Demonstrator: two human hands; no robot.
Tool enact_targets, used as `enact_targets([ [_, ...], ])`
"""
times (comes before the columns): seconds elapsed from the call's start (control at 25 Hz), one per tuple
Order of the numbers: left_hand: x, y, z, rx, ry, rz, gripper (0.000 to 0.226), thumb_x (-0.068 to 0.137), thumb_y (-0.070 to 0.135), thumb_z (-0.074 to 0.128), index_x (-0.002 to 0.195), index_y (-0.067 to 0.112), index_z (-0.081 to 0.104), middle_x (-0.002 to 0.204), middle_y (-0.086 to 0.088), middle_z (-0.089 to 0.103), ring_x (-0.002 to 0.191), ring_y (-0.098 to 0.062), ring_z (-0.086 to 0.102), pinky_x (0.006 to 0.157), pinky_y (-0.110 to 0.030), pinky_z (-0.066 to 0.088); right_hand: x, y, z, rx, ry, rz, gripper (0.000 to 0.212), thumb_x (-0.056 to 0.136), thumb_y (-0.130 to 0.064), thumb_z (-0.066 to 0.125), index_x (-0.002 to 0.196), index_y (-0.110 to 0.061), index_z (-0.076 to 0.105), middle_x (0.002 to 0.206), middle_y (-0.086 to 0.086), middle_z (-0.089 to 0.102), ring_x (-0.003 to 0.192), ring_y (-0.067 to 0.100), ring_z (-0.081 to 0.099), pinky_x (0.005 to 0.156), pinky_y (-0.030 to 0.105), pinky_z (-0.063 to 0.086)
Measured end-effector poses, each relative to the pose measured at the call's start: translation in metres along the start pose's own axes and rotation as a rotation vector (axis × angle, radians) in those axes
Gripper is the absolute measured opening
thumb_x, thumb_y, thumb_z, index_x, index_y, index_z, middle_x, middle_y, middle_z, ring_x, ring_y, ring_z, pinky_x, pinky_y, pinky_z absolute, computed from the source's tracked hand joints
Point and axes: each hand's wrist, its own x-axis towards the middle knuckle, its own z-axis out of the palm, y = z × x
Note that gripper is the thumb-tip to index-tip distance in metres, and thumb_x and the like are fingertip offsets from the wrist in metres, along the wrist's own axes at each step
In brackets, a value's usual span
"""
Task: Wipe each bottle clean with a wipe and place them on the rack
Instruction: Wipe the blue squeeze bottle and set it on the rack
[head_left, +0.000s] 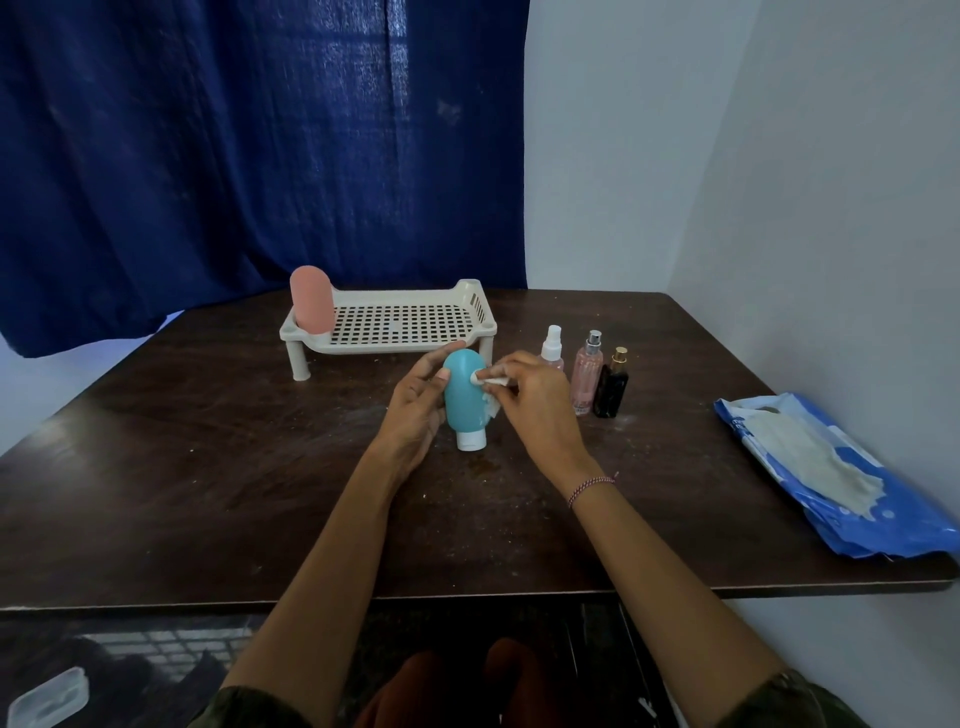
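- Centrally, a smooth teal bottle (465, 395), white cap (471, 440) pointing down, is held just in front of the cream rack (405, 322).
- Beneath is a dark wooden table (208, 467); a pink bottle (310, 300) stands at the rack's left end, with a blue curtain (260, 156) behind.
- The left hand (415, 410) curls round the teal bottle's side, while the right hand (535, 405) pinches a crumpled white wipe (491, 382) against it.

Olive sleeves (795, 701), red-and-white thread bracelet (592, 487) (right wrist), perhaps rust-brown trousers (467, 686)

Dark bench (208, 493): white rack (363, 347) near far edge, three spray bottles (587, 374) beside it, blue wipes pack (831, 478) at right edge.
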Motion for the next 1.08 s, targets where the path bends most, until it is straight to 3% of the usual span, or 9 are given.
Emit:
enact_targets([
  [0.24, 0.0, 0.0, 0.001, -0.001, 0.033, 0.002, 0.029, 0.096, 0.009, 0.044, 0.12, 0.02, 0.055, 0.124, -0.001, 0.06, 0.109, -0.013, 0.062, 0.085, -0.028, 0.054, -0.013, 0.001, 0.005, 0.003, -0.003, 0.015, 0.018, 0.08, -0.008, 0.07, 0.098, -0.004, 0.071, 0.097, 0.006, 0.067, 0.085, 0.005, 0.06, 0.078, 0.006, 0.045],
  [0.52, 0.003, -0.004, 0.0, 0.006, 0.091, -0.008, 0.03, 0.097, 0.009, 0.042, 0.126, 0.014, 0.05, 0.138, -0.019, 0.048, 0.125, -0.034, 0.05, 0.102, -0.05, 0.043, -0.031, 0.002, 0.009, -0.02, -0.078, 0.054, 0.017, 0.081, -0.009, 0.07, 0.097, -0.006, 0.072, 0.096, 0.003, 0.066, 0.081, 0.002, 0.058, 0.078, 0.008, 0.047],
  [0.76, -0.001, -0.001, 0.003, 0.02, 0.081, 0.032, 0.03, 0.098, 0.007, 0.04, 0.127, 0.008, 0.046, 0.131, -0.019, 0.052, 0.112, -0.027, 0.057, 0.089, -0.037, 0.052, -0.011, -0.001, 0.006, 0.043, -0.026, 0.06, 0.014, 0.08, -0.005, 0.07, 0.095, -0.005, 0.072, 0.096, 0.004, 0.066, 0.083, 0.007, 0.06, 0.078, 0.014, 0.051],
  [0.92, 0.0, -0.003, 0.002, 0.008, 0.104, 0.013, 0.031, 0.098, 0.006, 0.04, 0.128, 0.006, 0.046, 0.135, -0.024, 0.048, 0.122, -0.039, 0.05, 0.1, -0.051, 0.044, -0.021, 0.0, 0.007, -0.015, -0.071, 0.032, 0.015, 0.079, -0.01, 0.072, 0.092, -0.005, 0.072, 0.093, 0.004, 0.066, 0.078, 0.006, 0.059, 0.074, 0.013, 0.051],
  [1.08, 0.0, -0.003, 0.002, 0.021, 0.103, 0.009, 0.031, 0.098, 0.007, 0.042, 0.128, 0.007, 0.047, 0.137, -0.022, 0.048, 0.125, -0.038, 0.049, 0.103, -0.051, 0.042, -0.036, 0.003, 0.007, -0.044, -0.162, 0.057, 0.016, 0.078, -0.013, 0.072, 0.094, -0.009, 0.072, 0.095, 0.002, 0.066, 0.078, 0.002, 0.056, 0.076, 0.01, 0.047],
])
